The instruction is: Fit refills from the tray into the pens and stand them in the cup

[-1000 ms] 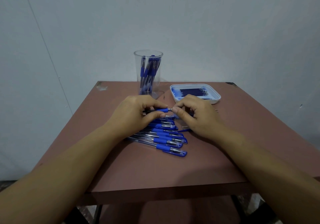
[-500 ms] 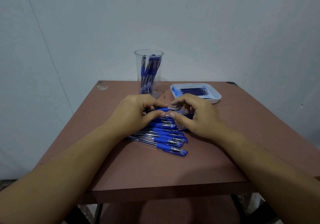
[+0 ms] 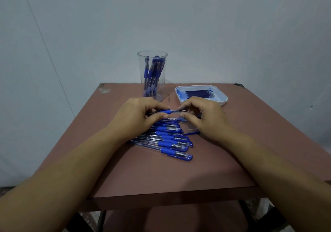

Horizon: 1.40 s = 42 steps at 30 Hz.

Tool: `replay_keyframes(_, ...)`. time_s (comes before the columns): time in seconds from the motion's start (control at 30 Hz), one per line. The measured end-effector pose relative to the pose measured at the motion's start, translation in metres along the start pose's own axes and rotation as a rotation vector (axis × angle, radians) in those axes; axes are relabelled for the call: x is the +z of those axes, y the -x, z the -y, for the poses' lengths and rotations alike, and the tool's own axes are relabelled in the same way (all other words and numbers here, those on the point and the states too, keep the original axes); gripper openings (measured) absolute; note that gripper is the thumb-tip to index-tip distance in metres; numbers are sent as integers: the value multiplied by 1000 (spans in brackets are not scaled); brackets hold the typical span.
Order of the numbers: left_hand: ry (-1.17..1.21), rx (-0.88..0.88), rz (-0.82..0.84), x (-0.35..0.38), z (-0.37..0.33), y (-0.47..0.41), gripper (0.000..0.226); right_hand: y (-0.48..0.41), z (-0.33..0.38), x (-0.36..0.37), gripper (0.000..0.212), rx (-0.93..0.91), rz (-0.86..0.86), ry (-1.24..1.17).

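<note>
While the left hand grips a pen by its blue sleeve, the right hand pinches its metal tip, both hands close together above loose pens lying on the counter. Beyond stand the cup, holding pens, and the tray of refills.

Head-worn camera, looking forward and down, table close
</note>
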State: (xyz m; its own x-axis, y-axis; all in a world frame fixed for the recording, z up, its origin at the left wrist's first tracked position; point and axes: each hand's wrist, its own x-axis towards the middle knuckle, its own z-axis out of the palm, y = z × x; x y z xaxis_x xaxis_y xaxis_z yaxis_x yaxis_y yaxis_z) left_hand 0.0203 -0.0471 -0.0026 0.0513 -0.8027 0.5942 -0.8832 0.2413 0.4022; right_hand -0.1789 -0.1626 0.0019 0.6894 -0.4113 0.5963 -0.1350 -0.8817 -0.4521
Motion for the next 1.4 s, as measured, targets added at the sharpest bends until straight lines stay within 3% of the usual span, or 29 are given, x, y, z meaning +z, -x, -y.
replay_keyframes(0.1, 4, -23, -9, -1, 1, 0, 23, -1, -4, -2, 15, 32, 3, 40)
replay_keyframes(0.3, -4, -26, -9, -2, 1, 0, 24, -2, -10, -18, 16, 131, 340, 237)
replay_keyframes(0.5, -22, -18, 3, -2, 2, 0, 25, -1, -19, -14, 31, 150, 477, 255)
replay_keyframes(0.63, -26, -8, 7, -3, 2, 0, 26, -1, -16, -17, 32, 151, 441, 210)
replay_keyframes(0.87, 2, 5, 2, -1, 1, 1, 24, 2, -1, -10, 23, 100, 95, -73)
replay_keyframes(0.93, 19, 22, 3, -1, -1, 1, 23, 1, 2, -3, 24, 92, 95, -141)
replay_keyframes(1.2, 34, 0, -12, -1, -2, 0, 23, 0, -4, -4, 6, 75, 34, -42)
replay_keyframes(1.4, 24, 18, 5, -2, -3, 1, 23, 1, -2, -6, 21, 48, 82, -75)
